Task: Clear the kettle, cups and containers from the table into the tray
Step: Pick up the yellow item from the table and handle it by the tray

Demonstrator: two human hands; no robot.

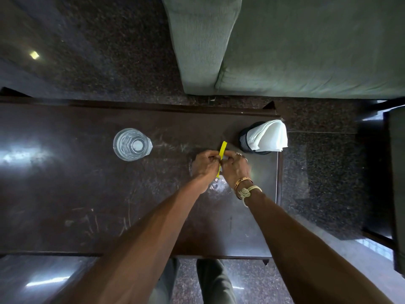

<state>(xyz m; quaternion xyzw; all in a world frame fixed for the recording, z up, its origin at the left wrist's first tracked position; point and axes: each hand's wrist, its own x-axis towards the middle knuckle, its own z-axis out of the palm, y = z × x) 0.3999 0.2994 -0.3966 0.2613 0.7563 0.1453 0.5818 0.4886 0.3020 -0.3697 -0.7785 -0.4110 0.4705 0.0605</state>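
On the dark table (65, 194) my left hand (205, 164) and my right hand (235, 166) meet, both pinching a thin yellow strip (222, 149) that stands between the fingers. Under the hands lies something clear and glassy (215, 187), mostly hidden. An empty clear drinking glass (132, 144) stands upright to the left, apart from the hands. No tray and no kettle are in view.
A black mesh holder (243, 140) with white paper napkins (268, 134) stands at the table's far right corner, close to my right hand. A green sofa (285, 44) sits beyond the table. Dark speckled floor surrounds it; another dark piece of furniture (394, 172) is at the right.
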